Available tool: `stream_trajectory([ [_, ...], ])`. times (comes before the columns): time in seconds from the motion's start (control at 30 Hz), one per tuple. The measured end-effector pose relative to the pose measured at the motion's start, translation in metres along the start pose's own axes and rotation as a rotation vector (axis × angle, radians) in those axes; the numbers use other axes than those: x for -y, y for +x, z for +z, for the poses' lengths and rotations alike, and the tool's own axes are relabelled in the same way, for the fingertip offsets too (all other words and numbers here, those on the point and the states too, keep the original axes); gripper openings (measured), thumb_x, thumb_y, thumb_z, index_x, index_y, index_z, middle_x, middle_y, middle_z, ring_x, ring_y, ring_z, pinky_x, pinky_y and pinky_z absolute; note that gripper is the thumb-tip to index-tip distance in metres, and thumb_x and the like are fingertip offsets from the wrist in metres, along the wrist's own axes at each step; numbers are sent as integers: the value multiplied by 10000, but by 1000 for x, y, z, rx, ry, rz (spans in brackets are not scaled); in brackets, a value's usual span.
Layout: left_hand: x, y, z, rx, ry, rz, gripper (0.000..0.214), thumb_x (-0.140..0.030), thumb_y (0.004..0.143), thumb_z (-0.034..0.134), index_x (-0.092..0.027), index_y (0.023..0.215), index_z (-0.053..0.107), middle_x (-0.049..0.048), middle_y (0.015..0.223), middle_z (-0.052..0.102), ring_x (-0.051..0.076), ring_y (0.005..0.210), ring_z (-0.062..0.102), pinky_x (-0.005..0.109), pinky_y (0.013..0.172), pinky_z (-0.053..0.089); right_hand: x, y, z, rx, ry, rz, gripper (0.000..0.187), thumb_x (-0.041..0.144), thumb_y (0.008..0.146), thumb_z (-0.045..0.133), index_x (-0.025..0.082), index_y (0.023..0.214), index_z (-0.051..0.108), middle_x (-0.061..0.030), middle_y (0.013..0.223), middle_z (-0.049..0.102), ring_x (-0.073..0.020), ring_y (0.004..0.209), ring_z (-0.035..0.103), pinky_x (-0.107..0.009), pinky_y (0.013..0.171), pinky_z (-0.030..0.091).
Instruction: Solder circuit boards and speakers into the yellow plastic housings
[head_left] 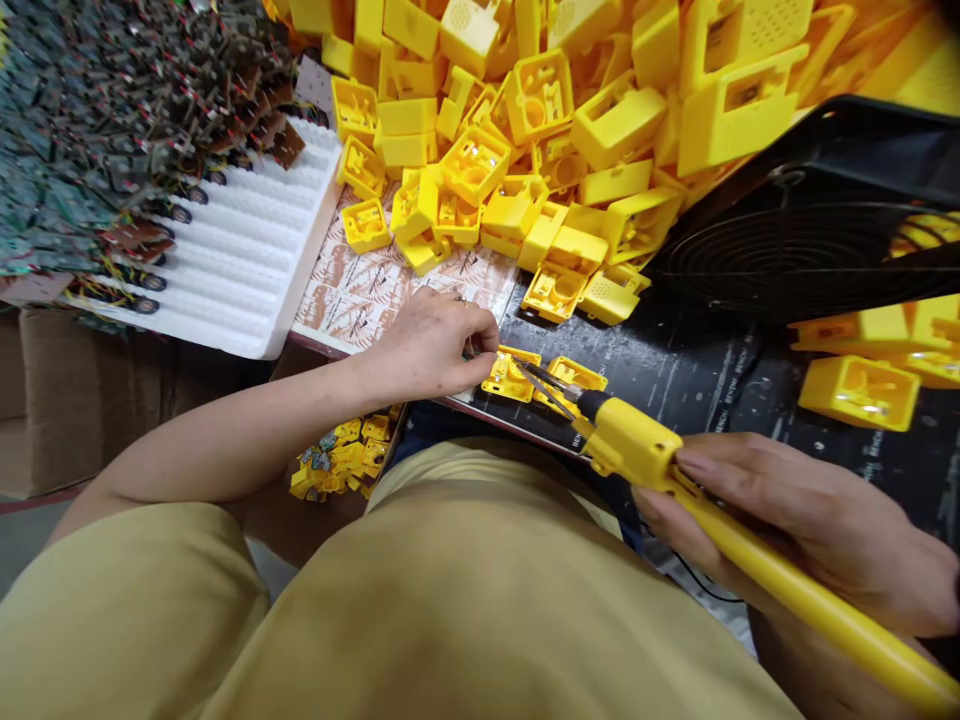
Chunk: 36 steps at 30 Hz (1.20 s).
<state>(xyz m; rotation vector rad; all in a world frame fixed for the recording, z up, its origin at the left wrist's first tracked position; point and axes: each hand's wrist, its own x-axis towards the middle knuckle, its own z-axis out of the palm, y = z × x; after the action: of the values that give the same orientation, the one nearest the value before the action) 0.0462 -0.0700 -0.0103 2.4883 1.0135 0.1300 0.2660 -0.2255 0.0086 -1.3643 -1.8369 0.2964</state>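
My right hand (810,520) is wrapped round a yellow soldering iron (637,440) with a black collar and a thin metal tip. A slim rod runs beside that tip. It reaches over a small open yellow plastic housing (513,374); whether it touches cannot be made out. At the housing's left side, my left hand (442,345) is closed in a pinch, its fingertips hiding most of whatever they hold. A second open yellow housing (576,374) lies just to the right, partly behind the iron's tip.
Many yellow housings (540,95) are heaped at the back of the table (675,350). A black fan (810,220) stands at the right. On the left, a white foam tray (247,250) bears piled circuit boards with wires (150,120). Below the table edge sit more yellow parts (349,455).
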Motion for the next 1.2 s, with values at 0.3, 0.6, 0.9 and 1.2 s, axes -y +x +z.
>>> stream_trajectory([
  [0.3,-7,6,-2,44,122,9,140,-245,714,552,-181,706,676,22,691,685,209,736,596,370,764,391,-16,10,5,104,-113,-254,131,195,850,671,165,764,576,-6,684,630,-62,633,614,-146,606,535],
  [0.6,-8,12,-8,99,155,15,129,-241,695,556,-185,670,670,27,680,678,202,738,583,348,736,402,-18,22,-15,199,-132,-364,131,189,825,699,191,900,592,-9,750,653,-67,636,608,-159,546,508],
  [0.9,-9,12,-9,99,170,43,124,-235,700,560,-179,698,671,36,703,671,201,746,582,324,709,416,-21,8,-9,45,-45,-127,116,209,838,675,228,934,611,-6,751,654,-87,610,617,-168,448,473],
  [1.2,4,16,-19,31,-117,-80,232,-313,783,545,-170,857,712,33,805,695,167,793,619,291,747,466,-44,-8,-11,-83,-201,-55,595,338,822,696,405,1361,456,9,916,722,-155,491,621,-258,333,461],
])
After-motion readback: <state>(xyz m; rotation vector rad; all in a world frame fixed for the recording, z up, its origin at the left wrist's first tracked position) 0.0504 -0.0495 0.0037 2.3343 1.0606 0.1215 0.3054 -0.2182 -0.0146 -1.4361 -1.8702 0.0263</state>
